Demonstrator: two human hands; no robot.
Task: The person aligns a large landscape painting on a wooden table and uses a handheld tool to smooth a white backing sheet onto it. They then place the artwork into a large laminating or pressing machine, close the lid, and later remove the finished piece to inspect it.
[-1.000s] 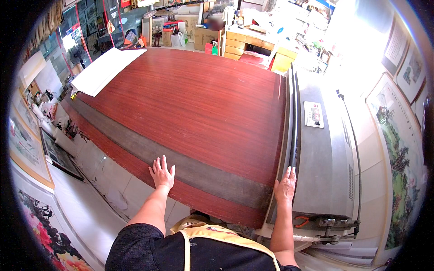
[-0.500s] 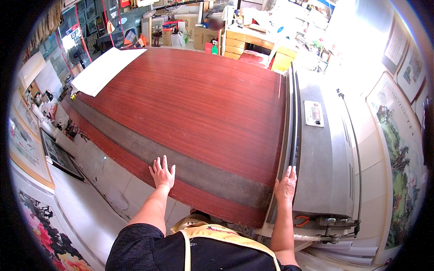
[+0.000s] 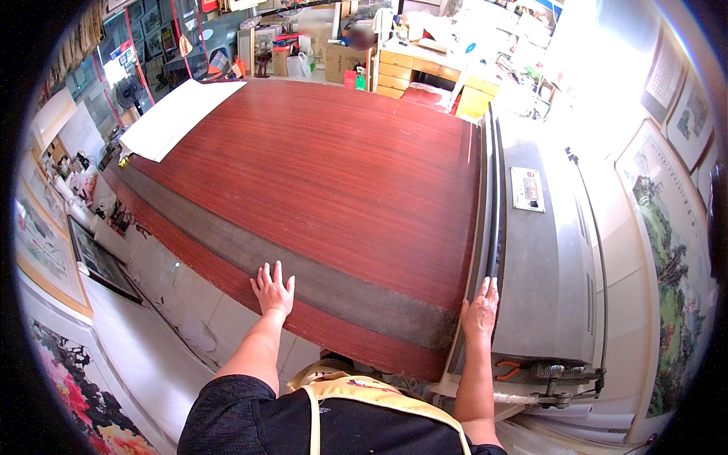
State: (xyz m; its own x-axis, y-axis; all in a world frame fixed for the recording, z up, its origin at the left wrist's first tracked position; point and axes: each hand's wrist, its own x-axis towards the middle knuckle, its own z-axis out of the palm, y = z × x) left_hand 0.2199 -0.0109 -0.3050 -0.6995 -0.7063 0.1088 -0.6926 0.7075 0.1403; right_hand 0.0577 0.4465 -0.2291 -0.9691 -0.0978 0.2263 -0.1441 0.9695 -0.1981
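Observation:
A large reddish-brown wood-grain table point(image 3: 326, 182) spreads out before me. Along its near side runs a dark grey-brown strip point(image 3: 227, 235). My left hand point(image 3: 273, 294) rests on the table's near edge by this strip, palm down, fingers spread and holding nothing. At the table's right end stands a long grey machine point(image 3: 542, 280) with a small control panel point(image 3: 527, 189) on top. My right hand point(image 3: 478, 309) lies with fingers stretched out on the machine's near left edge, beside the long bar point(image 3: 494, 205) there. Nothing shows in it.
White sheets point(image 3: 178, 117) lie at the table's far left corner. Orange-handled pliers point(image 3: 507, 370) sit low at the machine's near end, close to a metal spring mechanism point(image 3: 565, 373). A wooden desk point(image 3: 396, 68) stands beyond the table. Framed paintings point(image 3: 671, 258) line the right wall.

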